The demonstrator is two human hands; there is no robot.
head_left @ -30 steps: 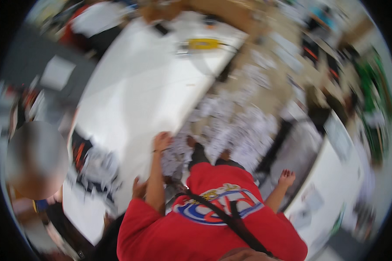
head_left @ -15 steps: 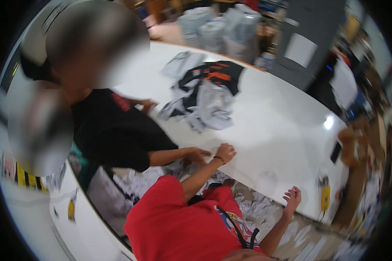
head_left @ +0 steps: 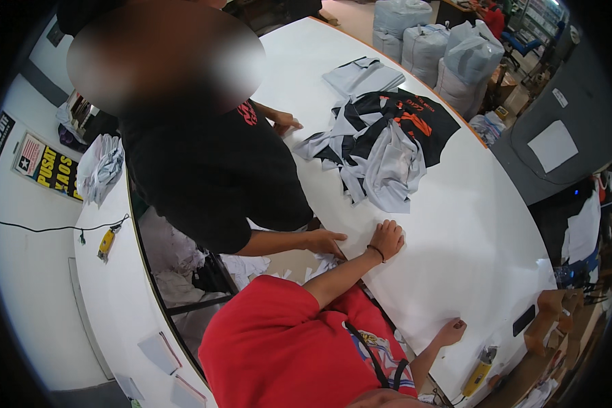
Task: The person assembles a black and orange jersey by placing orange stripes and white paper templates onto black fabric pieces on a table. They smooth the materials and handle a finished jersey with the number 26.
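My left hand (head_left: 387,239) rests on the white table (head_left: 469,251) with its fingers curled in; nothing shows in it, and a dark bracelet circles the wrist. Lower right, at the table's near edge, my right hand (head_left: 451,332) is loosely closed, also with no object visible. Beyond my left hand lies a loose heap of grey and black garment pieces (head_left: 387,153), one black piece bearing an orange print. Behind the heap sits a flatter stack of folded grey cloth (head_left: 364,76). A yellow electric cutter (head_left: 479,370) stands by the edge near my right hand.
At my left a person in a black shirt (head_left: 204,170) has one hand (head_left: 326,243) at the table edge beside my left forearm. A phone (head_left: 523,321) lies at the right. Another white table (head_left: 102,285) holds a second yellow tool (head_left: 107,243). Full sacks (head_left: 425,47) stand behind.
The view has turned, so the table and garments sit further right. My right hand has come down from raised, spread fingers to a loose curl at the table edge. My left hand stays on the table.
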